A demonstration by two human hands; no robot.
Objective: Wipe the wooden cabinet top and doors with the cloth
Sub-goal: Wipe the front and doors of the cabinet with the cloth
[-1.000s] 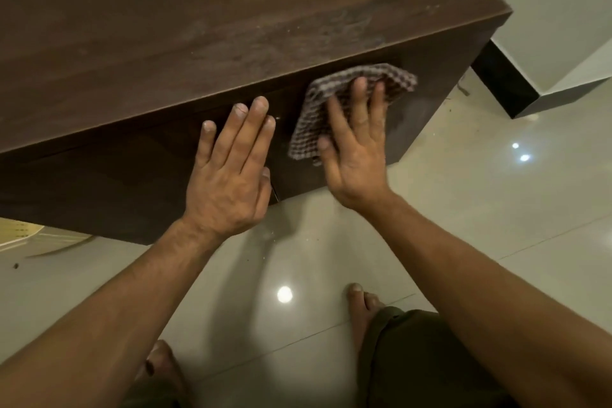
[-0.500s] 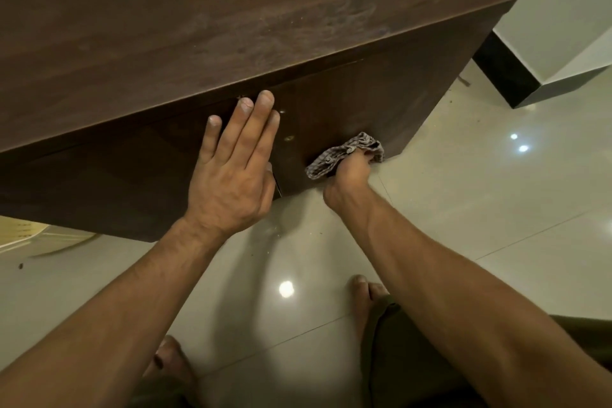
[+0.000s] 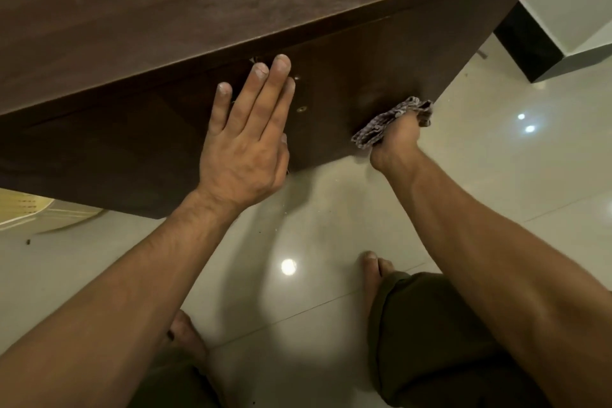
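While left hand (image 3: 243,156) stays flat, right hand (image 3: 396,138) slid cloth (image 3: 373,130) rightward.

Left hand (image 3: 243,149) flat on cabinet door (image 3: 357,76) — right hand (image 3: 395,139) grips cloth (image 3: 381,124).

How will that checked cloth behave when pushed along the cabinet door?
Probably floppy: the checked cloth lies bunched and creased around the right hand, so it should fold rather than hold its shape. Likely light, since its thin edges poke out loosely. It may slide easily on the smooth cabinet door, so firm pressure seems wise.
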